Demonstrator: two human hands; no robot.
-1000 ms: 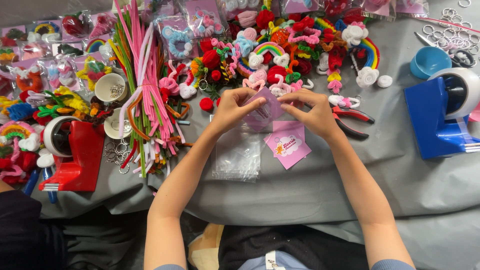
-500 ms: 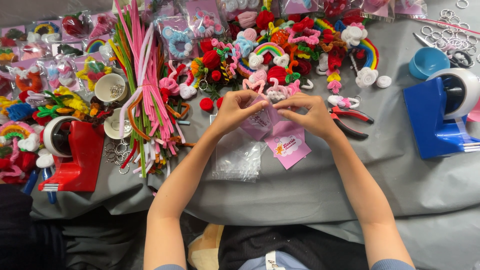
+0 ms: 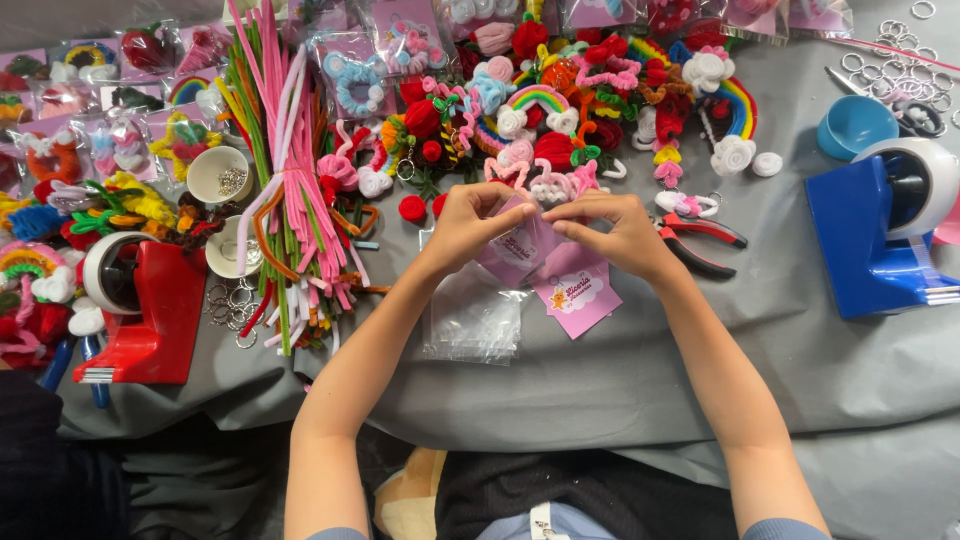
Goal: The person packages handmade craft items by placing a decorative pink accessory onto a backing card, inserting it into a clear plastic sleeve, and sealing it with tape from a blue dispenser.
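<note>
My left hand (image 3: 470, 222) and right hand (image 3: 615, 228) meet fingertip to fingertip over the middle of the bench (image 3: 640, 390), both pinched shut on a small pink card (image 3: 520, 250) that looks to sit in a clear sleeve. The card hangs just below and between the two hands, its upper edge running left to right from one pinch to the other, and neither hand is nearer. A second pink card (image 3: 580, 292) lies flat just under my right wrist, a stack of clear bags (image 3: 472, 322) below my left, red-handled pliers (image 3: 705, 240) just right
</note>
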